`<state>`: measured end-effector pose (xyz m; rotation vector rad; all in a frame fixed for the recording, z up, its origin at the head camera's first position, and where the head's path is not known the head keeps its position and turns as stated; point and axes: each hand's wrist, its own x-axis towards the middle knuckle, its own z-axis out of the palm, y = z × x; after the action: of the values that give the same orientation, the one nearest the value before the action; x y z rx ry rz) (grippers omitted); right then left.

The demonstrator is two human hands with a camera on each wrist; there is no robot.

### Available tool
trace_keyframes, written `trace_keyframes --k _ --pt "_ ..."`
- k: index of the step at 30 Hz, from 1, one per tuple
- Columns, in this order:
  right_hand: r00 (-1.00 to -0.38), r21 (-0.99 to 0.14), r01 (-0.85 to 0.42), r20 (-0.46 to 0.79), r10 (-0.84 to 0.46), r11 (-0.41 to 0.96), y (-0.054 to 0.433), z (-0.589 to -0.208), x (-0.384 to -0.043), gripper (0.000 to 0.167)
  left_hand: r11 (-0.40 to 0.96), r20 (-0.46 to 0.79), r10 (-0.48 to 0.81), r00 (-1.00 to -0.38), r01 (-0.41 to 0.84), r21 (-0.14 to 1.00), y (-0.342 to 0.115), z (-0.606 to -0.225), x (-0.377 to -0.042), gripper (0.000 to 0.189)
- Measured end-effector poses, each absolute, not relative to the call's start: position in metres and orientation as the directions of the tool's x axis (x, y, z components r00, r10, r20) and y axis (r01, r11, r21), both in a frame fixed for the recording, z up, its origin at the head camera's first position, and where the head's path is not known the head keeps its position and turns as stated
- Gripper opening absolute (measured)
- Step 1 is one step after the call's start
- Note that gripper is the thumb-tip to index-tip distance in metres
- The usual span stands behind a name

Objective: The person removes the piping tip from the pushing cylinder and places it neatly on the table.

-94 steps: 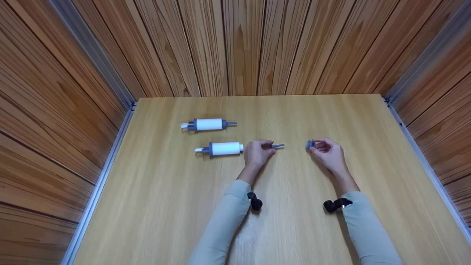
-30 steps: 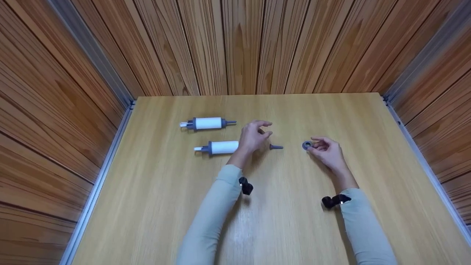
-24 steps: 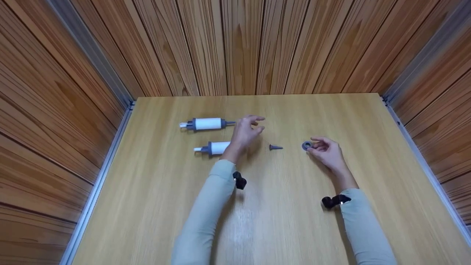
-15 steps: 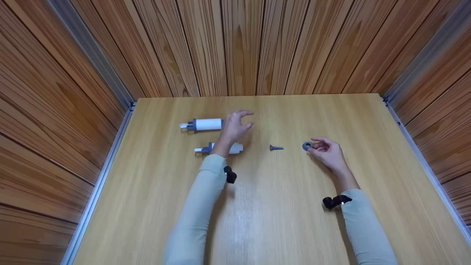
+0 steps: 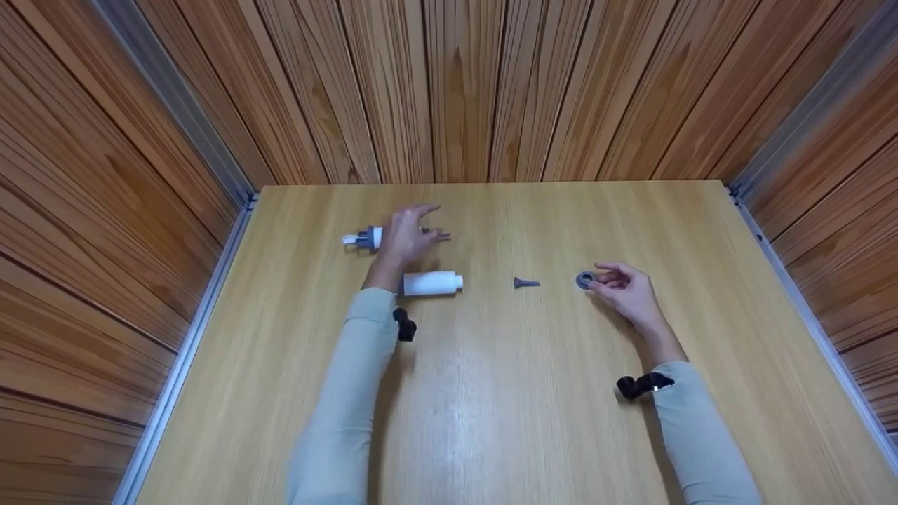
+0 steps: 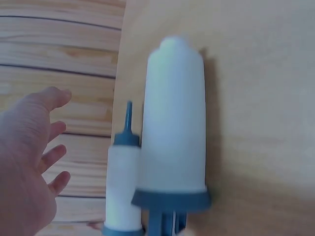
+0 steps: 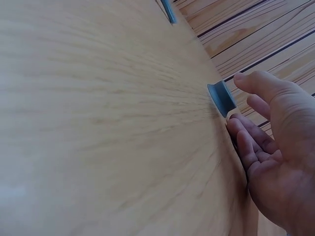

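Observation:
My left hand (image 5: 405, 237) is over the far white cylinder (image 5: 377, 237), its fingers spread apart and covering most of it in the head view. That cylinder has a grey-blue collar and a thin nozzle, both visible in the left wrist view. Nearer lies a second white cylinder (image 6: 172, 118) with a bare white neck; my left forearm hides its collared end in the head view. To its right a small grey tapered nozzle (image 5: 526, 283) lies on the table. My right hand (image 5: 626, 289), fingers loosely bent, rests beside a grey ring (image 7: 221, 98), with fingertips right at its edge.
A light wooden table (image 5: 533, 393) carries everything. Wood-plank walls (image 5: 456, 91) stand behind it and on both sides, with metal rails (image 5: 189, 344) along the side edges.
My left hand let go of the small nozzle, leaving it on the table, and moved left and back over the far cylinder. The ring by my right hand has tipped to lie flat.

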<state>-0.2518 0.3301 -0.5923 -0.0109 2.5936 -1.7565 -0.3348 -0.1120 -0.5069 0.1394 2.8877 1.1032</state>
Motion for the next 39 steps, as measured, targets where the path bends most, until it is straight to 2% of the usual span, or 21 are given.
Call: trace_keyframes --k 8,15,30,39 --pt "-1.0 -0.932 0.009 -0.003 0.017 0.363 0.329 -0.589 -0.252 0.048 0.783 0.029 0.078 -0.997 0.079 0.617 -0.137 -0.52 -0.335 0.052" --pt "-0.996 -0.936 -0.03 0.057 0.068 0.349 0.328 -0.581 -0.252 0.049 0.809 0.063 0.086 -0.994 0.107 0.578 -0.149 -0.53 -0.335 0.052" --pt "-0.989 -0.913 -0.122 0.143 0.026 0.389 0.326 -0.545 -0.247 0.045 0.842 -0.042 0.076 -0.996 0.042 0.537 -0.177 -0.545 -0.326 0.059" --pt "-0.983 -0.908 -0.171 0.182 -0.007 0.383 0.315 -0.53 -0.246 0.043 0.856 -0.053 0.057 -0.997 0.022 0.516 -0.181 -0.546 -0.327 0.057"
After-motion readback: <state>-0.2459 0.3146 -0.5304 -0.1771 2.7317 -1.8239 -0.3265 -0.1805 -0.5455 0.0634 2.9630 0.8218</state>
